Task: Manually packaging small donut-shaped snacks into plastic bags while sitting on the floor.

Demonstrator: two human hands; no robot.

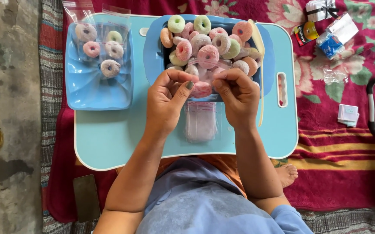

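Pink and sugar-coated, a ring-shaped candy sits between the two hands, at the mouth of a clear plastic bag. The left hand pinches the bag's top edge with thumb and bent fingers, and the right hand does the same on the other side; both are closed on the thin plastic. The candy seems to be partly inside the bag, though the view here is not sharp enough to be sure. The bag hangs down toward the person, over the light blue tabletop. Just beyond the hands stands a blue tray heaped with more candy rings in pink, green and orange. To the left of the left hand, a second blue tray holds filled bags.
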